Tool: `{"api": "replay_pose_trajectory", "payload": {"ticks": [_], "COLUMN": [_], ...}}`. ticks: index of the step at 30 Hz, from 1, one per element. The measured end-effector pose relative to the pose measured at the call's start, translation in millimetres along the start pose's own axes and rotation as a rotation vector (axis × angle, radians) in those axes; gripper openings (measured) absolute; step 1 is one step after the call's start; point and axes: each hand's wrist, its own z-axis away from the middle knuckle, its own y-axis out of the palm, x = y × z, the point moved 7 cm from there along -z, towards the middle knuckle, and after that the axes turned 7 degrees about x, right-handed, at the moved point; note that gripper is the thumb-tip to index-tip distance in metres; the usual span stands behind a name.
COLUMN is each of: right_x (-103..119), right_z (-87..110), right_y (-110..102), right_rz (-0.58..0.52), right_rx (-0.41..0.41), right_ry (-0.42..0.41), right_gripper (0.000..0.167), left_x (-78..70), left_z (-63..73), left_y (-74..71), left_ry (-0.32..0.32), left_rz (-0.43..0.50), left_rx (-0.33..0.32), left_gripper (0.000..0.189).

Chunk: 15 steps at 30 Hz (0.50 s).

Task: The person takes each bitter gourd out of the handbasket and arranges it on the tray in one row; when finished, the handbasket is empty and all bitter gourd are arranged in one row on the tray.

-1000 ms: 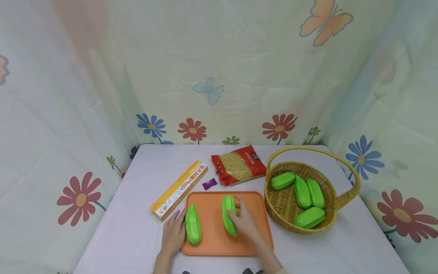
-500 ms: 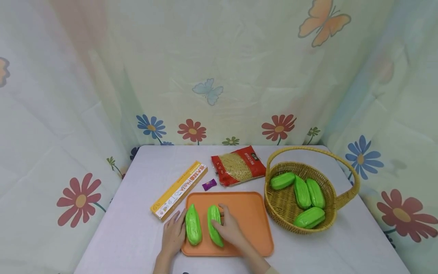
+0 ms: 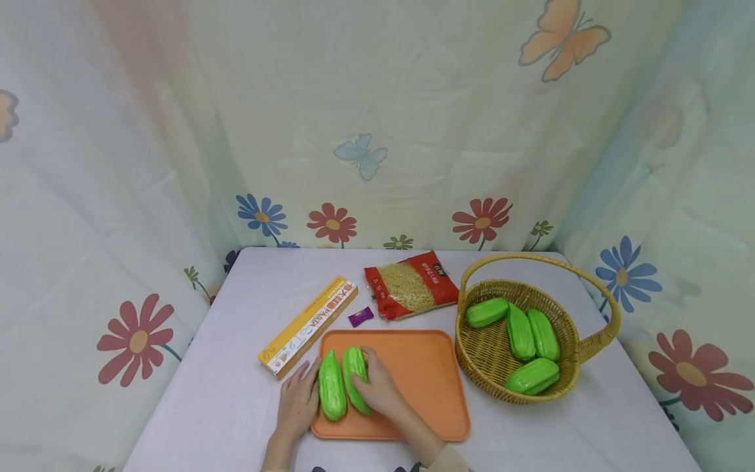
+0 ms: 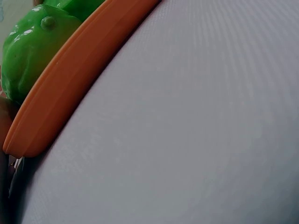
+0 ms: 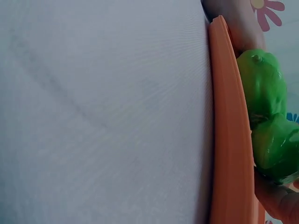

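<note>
On the orange tray (image 3: 419,387) two green, ridged gourds lie side by side. My left hand (image 3: 297,403) rests at the tray's left rim, its fingers fairly straight and touching the left gourd (image 3: 332,390). The right hand (image 3: 380,387) grips the right gourd (image 3: 354,377) from its right side, thumb over the top. That gourd stands just beside the other at the tray's left half. The left wrist view catches the rounded end of a gourd (image 4: 35,51) above the tray wall (image 4: 60,86). In the right wrist view the gourds' ends (image 5: 264,86) show close together.
A wicker basket (image 3: 483,387) with a tall handle stands to the right, holding several similar green gourds (image 3: 532,375). Behind the tray lie a red bag of pasta (image 3: 409,286) and a small purple packet (image 3: 361,317). A long yellow-and-white pasta box (image 3: 309,326) slants at the left.
My right hand has carried its gourd leftward over the tray until it lies close beside the left one. The left hand and the left gourd have stayed in place.
</note>
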Motion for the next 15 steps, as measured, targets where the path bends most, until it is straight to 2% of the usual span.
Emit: {"api": "replay_pose_trajectory", "payload": {"ticks": [8, 12, 15], "right_x": [3.2, 3.9, 1.5], "right_z": [0.4, 1.3, 1.1], "right_y": [3.8, 4.5, 5.5], "right_rz": [0.012, 0.043, 0.027], "right_rx": [0.031, 0.026, 0.027], "right_ry": [0.112, 0.115, 0.125], "right_gripper": [0.063, 0.060, 0.058], "left_x": [1.5, 0.8, 0.3], "left_z": [-0.5, -0.4, -0.3], "left_y": [2.4, 1.1, -0.1], "left_ry": [-0.016, -0.013, -0.008], "left_rz": [0.006, -0.002, -0.014], "left_rx": [0.020, 0.009, 0.002], "left_gripper": [0.044, 0.045, 0.045]}}
